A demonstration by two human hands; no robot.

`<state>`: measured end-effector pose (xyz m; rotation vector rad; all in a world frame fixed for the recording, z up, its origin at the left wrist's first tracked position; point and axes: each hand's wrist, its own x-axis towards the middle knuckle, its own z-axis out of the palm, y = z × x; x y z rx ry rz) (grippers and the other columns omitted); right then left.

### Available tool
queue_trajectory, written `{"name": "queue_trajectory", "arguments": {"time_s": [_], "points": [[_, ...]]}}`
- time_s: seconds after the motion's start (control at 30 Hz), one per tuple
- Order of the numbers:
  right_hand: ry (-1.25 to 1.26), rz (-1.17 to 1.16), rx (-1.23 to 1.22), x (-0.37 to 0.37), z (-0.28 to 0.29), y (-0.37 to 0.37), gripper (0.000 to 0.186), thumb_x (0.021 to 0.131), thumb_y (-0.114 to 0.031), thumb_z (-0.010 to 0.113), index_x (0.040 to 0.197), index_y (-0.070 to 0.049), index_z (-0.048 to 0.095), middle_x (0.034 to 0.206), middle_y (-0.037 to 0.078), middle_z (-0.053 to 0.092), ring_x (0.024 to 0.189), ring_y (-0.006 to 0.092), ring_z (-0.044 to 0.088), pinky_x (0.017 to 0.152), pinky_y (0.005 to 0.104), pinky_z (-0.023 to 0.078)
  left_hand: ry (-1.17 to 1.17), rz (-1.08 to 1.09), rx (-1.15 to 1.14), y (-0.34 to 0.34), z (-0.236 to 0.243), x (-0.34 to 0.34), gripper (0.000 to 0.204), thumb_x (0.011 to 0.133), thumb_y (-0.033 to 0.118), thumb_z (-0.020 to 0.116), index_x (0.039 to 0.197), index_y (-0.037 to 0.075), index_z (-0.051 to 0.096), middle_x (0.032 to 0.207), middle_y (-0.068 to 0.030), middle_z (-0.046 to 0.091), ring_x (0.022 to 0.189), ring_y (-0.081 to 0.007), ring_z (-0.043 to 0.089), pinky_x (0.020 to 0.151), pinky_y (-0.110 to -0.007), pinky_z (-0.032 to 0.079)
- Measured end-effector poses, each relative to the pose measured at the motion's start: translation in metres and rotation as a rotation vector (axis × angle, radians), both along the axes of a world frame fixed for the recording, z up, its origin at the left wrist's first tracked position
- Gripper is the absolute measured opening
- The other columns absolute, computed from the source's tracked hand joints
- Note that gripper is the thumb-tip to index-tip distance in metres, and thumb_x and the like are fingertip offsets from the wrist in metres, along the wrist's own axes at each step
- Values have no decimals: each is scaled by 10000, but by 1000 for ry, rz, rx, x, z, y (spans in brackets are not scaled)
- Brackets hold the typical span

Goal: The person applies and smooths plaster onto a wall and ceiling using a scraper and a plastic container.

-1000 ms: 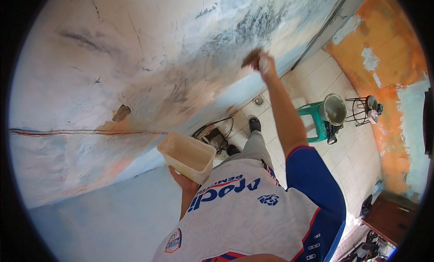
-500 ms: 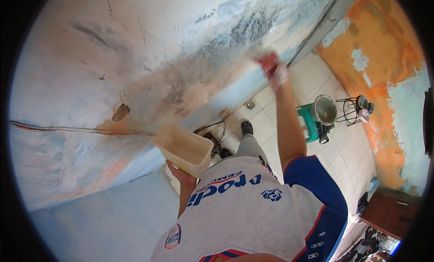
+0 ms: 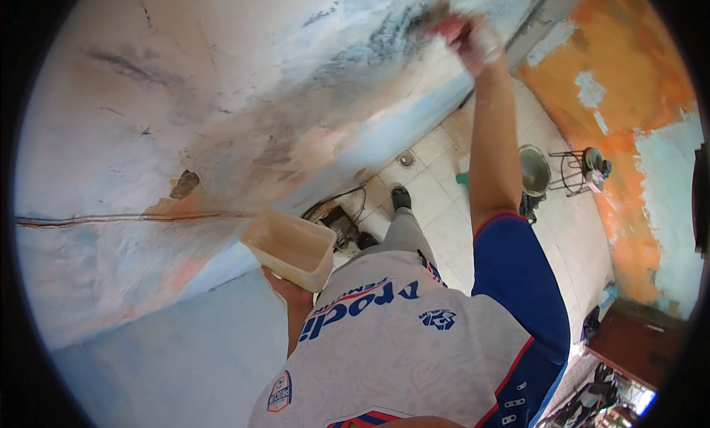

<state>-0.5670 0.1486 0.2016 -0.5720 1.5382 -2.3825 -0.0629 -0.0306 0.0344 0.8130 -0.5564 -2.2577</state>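
Observation:
My left hand (image 3: 290, 287) is closed under and around a cream rectangular plastic tub (image 3: 320, 259), tilted beside the wall, with some whitish residue inside. My right arm reaches far up and away. At its end my right hand (image 3: 477, 47), smeared with something white, grips a red-handled brush (image 3: 448, 27). The brush end is blurred by motion and lies against or very close to the patchy wall (image 3: 310, 95), at a dark grey stained area.
An orange wall (image 3: 636, 66) with bare patches stands at the right. A grey bucket (image 3: 534, 173) and a wire stand (image 3: 568, 171) are on the tiled floor (image 3: 436, 177). A cable (image 3: 336, 199) lies at the wall's foot near my shoes. A brown cabinet (image 3: 636, 347) is at lower right.
My right hand has moved up and farther along the wall with the brush. The arm now covers most of the green stool. The tub in my left hand has shifted slightly left.

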Motion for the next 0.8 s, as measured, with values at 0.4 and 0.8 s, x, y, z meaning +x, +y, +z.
{"name": "queue_trajectory", "arguments": {"time_s": [0.4,0.8], "points": [[-373,-6,-15,44,-159,34,261,926,-120,418,798,-31,628,703,111,651,539,120,494,515,268,451,23,-84,116,-2,-18,-7,658,970,602,336,1455,159,372,1454,-46,435,1338,-268,416,1115,-410,365],[-177,-139,-135,-7,47,-15,241,960,-150,469,790,2,548,632,132,596,549,204,558,472,312,388,-7,-61,-7,-5,-1,-9,608,981,561,345,1420,143,398,1377,-73,498,1263,-287,492,1060,-463,426]]}}
